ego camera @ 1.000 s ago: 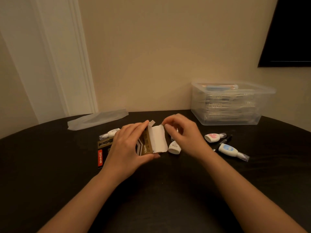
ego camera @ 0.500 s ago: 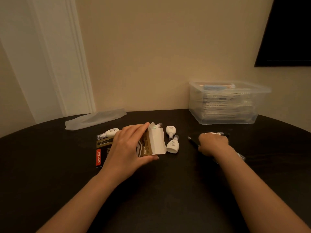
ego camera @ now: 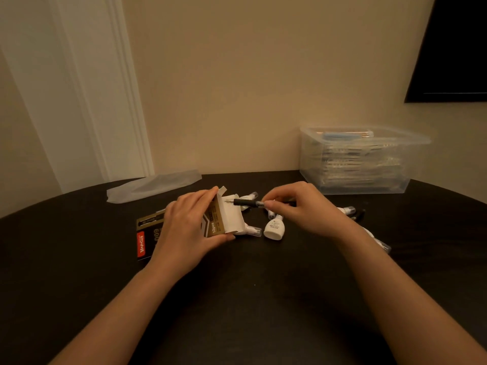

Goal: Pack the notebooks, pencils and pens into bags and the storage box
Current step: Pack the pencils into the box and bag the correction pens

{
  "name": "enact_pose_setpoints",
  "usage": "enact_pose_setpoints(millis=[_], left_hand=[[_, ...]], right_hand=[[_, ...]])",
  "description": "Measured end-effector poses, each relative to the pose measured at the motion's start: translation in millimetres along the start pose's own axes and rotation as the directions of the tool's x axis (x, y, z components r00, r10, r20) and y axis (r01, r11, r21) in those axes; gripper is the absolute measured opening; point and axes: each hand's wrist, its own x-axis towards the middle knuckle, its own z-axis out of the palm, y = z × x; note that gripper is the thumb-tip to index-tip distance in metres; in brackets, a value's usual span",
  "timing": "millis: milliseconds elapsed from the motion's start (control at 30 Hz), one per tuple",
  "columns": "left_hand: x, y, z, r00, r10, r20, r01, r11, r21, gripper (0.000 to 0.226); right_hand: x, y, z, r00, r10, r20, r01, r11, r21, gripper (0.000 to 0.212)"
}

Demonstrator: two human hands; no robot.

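Domestic room, likely a home: dark table (ego camera: pixel 237 312) against a plain beige wall (ego camera: pixel 237 88), white door frame (ego camera: pixel 105 101) at 10 o'clock, black screen (ego camera: pixel 453 48) at 2 o'clock.

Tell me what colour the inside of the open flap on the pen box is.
White, on the pen box held by the left hand; the head view, the only one, shows it.

Dim warm indoor light, soft shadows on the dark table (ego camera: pixel 79 272), wide-angle bending at the edges, slight softness.
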Motion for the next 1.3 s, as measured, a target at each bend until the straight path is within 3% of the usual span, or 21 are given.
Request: enact_pose_setpoints(millis=[133, 200, 367, 500, 633, 767, 1000, 1300], left_hand=[[-0.9, 3.5, 4.6, 0.995, 0.087, 0.042, -0.087, 0.996, 0.007, 0.093], [-2.4, 6.5, 7.5, 0.988, 0.139, 0.066, -0.139, 0.99, -0.003, 0.093], [-2.6, 5.8, 8.5, 0.987, 0.16, 0.036, -0.158, 0.987, -0.04, 0.092], [-1.5, 4.3, 8.9, 0.989, 0.145, 0.0, -0.144, 0.984, -0.11, 0.092], [-2.0, 5.2, 11.2, 0.992, 0.119, -0.036, -0.123, 0.984, -0.132, 0.094], [-2.8, 6.4, 11.6, 0.994, 0.108, -0.023, -0.11, 0.981, -0.16, 0.091], [-0.4, 6.8, 9.7, 0.995, 0.094, -0.033, -0.099, 0.964, -0.246, 0.088], [0.4, 8.8, 5.5, 0.995, 0.047, -0.083, -0.061, 0.983, -0.175, 0.092]], right_hand=[[-2.2, -14.9, 8.2, 1.0, -0.019, 0.002, 0.019, 0.975, -0.221, 0.024], [-2.5, -21.4, 16.2, 0.997, -0.065, 0.031, 0.07, 0.979, -0.191, 0.027], [-1.5, -25.9, 27.4, 0.995, -0.035, -0.093, 0.054, 0.976, 0.212, 0.026], [-1.2, -28.6, 38.8, 0.972, 0.119, -0.205, 0.026, 0.807, 0.59, 0.024], [-1.1, -25.9, 47.2, 0.915, 0.113, -0.387, 0.082, 0.887, 0.454, 0.017], [-0.9, -22.1, 51.5, 0.904, 0.084, -0.419, 0.071, 0.938, 0.34, 0.012], [-1.2, -23.7, 43.6, 0.921, 0.037, -0.387, 0.127, 0.912, 0.389, 0.019], [-0.3, -22.1, 42.7, 0.862, 0.126, -0.491, 0.13, 0.882, 0.454, 0.011]])
